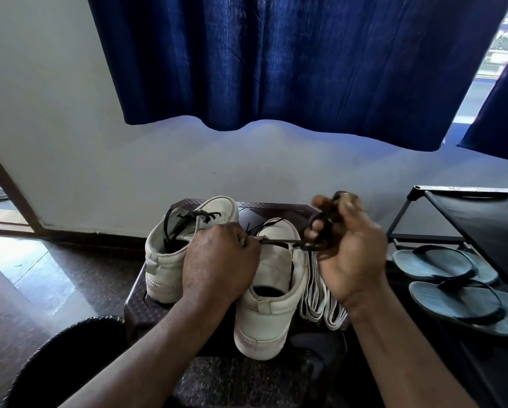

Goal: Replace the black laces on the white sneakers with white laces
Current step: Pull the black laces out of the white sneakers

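Note:
Two white sneakers stand on a dark brown stool (138,307). The left sneaker (170,254) still carries its black lace through the eyelets. My left hand (217,263) rests on the right sneaker (270,295) and pinches a black lace (279,242) at its eyelets. That lace runs taut to my right hand (349,254), which grips a bundle of it looped round the fingers. Folded white laces (317,293) lie on the stool beside the right sneaker, under my right hand.
A black shoe rack (464,213) stands at the right with a pair of blue-grey flip-flops (452,284) beneath it. A dark round object (61,360) sits at the lower left. A blue curtain (276,60) hangs on the wall behind.

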Demonstrator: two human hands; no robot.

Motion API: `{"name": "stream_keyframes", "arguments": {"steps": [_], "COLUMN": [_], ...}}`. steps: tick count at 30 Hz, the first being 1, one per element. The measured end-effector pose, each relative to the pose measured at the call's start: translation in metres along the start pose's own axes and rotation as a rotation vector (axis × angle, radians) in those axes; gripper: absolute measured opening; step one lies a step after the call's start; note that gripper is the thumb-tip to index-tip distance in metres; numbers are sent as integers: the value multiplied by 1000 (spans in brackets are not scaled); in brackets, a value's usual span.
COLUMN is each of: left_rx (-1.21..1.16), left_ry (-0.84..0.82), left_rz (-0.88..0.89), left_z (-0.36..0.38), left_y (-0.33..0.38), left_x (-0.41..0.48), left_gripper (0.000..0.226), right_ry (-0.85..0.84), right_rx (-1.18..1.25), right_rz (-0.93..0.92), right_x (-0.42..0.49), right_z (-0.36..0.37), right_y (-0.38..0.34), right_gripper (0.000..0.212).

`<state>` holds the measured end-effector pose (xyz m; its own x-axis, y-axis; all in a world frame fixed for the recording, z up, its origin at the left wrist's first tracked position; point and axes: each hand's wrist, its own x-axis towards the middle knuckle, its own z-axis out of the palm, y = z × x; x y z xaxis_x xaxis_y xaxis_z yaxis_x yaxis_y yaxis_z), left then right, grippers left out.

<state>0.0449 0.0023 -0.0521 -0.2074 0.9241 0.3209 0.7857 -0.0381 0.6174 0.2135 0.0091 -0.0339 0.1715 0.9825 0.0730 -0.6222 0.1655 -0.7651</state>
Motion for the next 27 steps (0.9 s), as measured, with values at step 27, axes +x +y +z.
{"name": "stream_keyframes", "arguments": {"steps": [27], "left_rx": [7], "left_ry": [4], "left_rz": [2], "left_z": [0], "left_y": [0], "left_x": [0], "left_gripper": [27], "right_ry": [103], "right_rx": [-822], "right_rz": [-357], "right_x": [1], "right_z": [5], "right_y": [5], "right_gripper": [24]}}
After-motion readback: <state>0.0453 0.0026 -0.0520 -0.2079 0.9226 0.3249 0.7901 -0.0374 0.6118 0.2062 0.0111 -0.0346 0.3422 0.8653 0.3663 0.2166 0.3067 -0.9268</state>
